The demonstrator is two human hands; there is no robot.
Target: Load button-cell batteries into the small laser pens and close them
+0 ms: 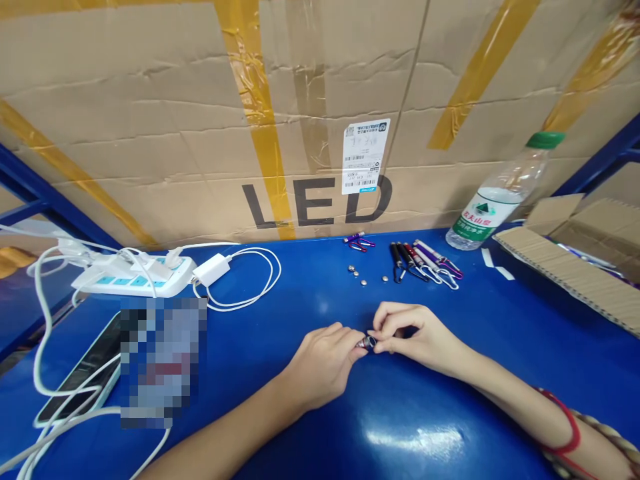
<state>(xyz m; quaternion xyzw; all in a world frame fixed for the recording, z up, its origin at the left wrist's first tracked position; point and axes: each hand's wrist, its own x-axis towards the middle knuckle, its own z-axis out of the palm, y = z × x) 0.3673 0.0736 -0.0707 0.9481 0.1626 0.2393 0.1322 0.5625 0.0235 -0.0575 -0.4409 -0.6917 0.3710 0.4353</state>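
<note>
A large cardboard box (175,147) marked "LED" stands upright across the back, carrying strips of yellow tape. In front of it lies the glossy blue bench (280,427), which reflects a light near the front edge. Blue metal frames (55,200) stand at both sides. An open carton (565,273) is at the far right; a tilted water bottle (493,200) with a green cap is just beside it. A white power strip (135,277) with plugs and cables occupies the left rear, with a phone (85,367) in front of it under cables. The left hand (325,363) is closed, its fingertips clamping a small metallic cylinder (369,342) above the middle of the bench. The right hand (413,333) pinches the cylinder's right end, thumb and forefinger nearly together. Small tubes with clips (425,260) lie behind, and silvery discs (385,279) lie to their left.
</note>
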